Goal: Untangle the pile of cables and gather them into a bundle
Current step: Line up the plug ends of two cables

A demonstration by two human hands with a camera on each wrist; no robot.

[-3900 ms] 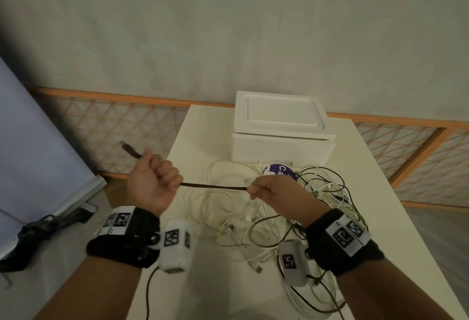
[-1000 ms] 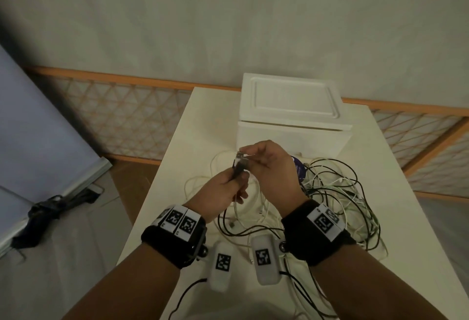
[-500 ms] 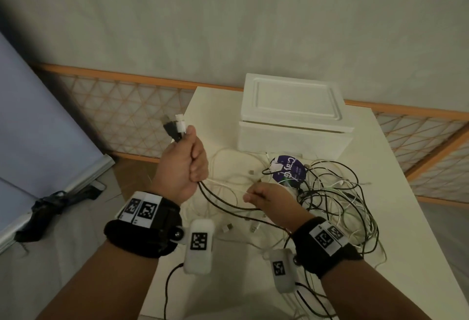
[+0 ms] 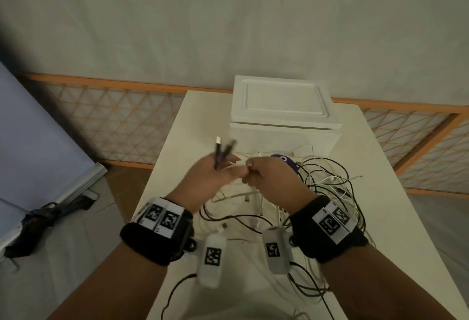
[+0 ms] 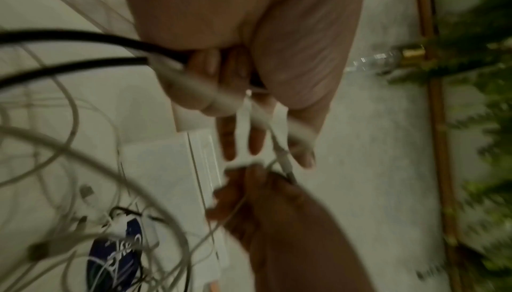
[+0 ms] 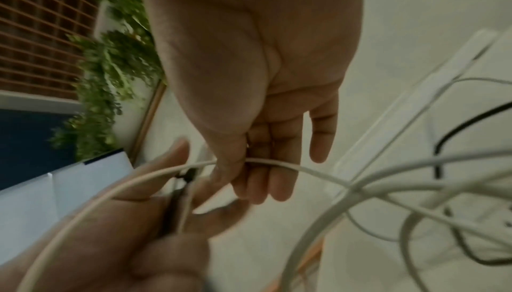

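Two dark cable ends (image 4: 221, 153) are gripped in the left hand (image 4: 214, 176); a thin white cable (image 6: 277, 162) is pinched by the right hand (image 4: 270, 175). Most tangled black and white cables (image 4: 327, 193) remain unsorted on the cream table (image 4: 396, 218), near-right.

Head view high above table (image 4: 380, 193), facing down-forward; both wrist views close, sharing the meeting fingers (image 6: 279, 183).

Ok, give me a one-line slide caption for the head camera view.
Left hand holds gathered cable ends while right hand pinches a white cable above the tangled pile on the table.
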